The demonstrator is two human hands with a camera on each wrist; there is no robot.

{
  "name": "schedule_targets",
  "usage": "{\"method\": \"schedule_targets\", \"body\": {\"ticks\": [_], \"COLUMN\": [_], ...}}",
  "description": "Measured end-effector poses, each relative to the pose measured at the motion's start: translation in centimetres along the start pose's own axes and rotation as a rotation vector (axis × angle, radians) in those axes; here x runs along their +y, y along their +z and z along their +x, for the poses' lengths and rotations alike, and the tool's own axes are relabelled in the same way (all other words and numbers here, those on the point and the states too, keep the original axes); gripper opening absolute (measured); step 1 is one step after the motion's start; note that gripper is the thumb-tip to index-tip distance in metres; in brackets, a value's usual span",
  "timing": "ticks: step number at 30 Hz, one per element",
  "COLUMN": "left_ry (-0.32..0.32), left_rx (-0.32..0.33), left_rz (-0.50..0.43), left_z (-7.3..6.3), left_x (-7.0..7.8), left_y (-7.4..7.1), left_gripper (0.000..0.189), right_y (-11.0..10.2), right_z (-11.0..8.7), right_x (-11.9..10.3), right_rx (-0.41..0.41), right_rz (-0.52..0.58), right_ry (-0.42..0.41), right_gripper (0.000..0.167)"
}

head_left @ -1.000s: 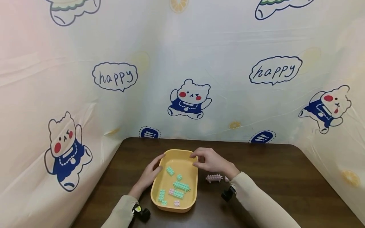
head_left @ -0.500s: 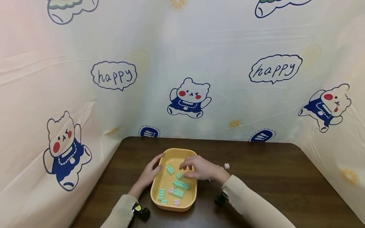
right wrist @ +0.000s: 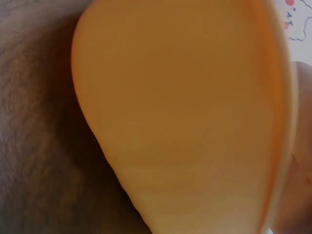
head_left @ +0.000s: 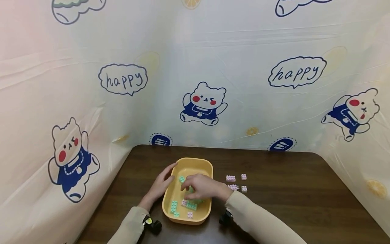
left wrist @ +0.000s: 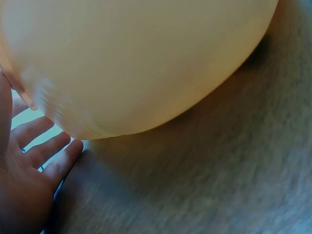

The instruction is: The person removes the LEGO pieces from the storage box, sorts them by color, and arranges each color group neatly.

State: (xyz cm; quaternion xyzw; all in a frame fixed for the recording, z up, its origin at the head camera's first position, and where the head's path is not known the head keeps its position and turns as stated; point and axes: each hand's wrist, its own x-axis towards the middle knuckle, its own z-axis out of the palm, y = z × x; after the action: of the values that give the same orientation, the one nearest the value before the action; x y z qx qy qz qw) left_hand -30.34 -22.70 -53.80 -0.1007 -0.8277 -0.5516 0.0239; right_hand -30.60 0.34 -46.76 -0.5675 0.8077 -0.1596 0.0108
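Observation:
A yellow tray (head_left: 195, 164) holds several mint-green bricks (head_left: 173, 206) and a pink brick (head_left: 190, 215) near its front end. The left hand (head_left: 160, 185) rests along the tray's left side. In the left wrist view, its fingers (left wrist: 62, 161) lie extended against the outer wall. Over the middle of the tray is the right hand (head_left: 201, 186), fingers bent loosely downward above the bricks, with nothing visible between them. It hides part of the green bricks. In the right wrist view, the tray wall (right wrist: 180, 117) covers most of that hand.
Several pink bricks (head_left: 230, 178) lie on the dark wooden table (head_left: 280, 189) right of the tray. One small pink block (head_left: 243, 177) sits at the back of that group. A printed curtain (head_left: 243, 51) hangs behind the table and at both sides.
From the tray's right rim, the right hand has moved left and toward the front, over the bricks inside. Pink bricks on the table have come into view behind it. The left hand stays put.

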Motion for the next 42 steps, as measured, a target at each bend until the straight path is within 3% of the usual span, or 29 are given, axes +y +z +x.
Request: {"method": "schedule_targets", "body": {"ticks": [7, 15, 42], "left_ry": [0.03, 0.035, 0.016], "left_rx": [0.001, -0.013, -0.019], "left_rz": [0.003, -0.018, -0.035], "left_z": [-0.2, -0.1, -0.1], "left_x": [-0.2, -0.3, -0.1], "left_y": [-0.1, 0.0, 0.0], "left_gripper": [0.052, 0.052, 0.051], "right_y": [1.3, 2.0, 3.1], "right_z": [0.7, 1.0, 1.3], "right_x": [-0.7, -0.9, -0.8], "right_rx": [-0.014, 0.002, -0.03], "right_rz": [-0.132, -0.207, -0.24], "right_ry": [-0.019, -0.043, -0.063], "right_gripper": [0.028, 0.026, 0.021]}}
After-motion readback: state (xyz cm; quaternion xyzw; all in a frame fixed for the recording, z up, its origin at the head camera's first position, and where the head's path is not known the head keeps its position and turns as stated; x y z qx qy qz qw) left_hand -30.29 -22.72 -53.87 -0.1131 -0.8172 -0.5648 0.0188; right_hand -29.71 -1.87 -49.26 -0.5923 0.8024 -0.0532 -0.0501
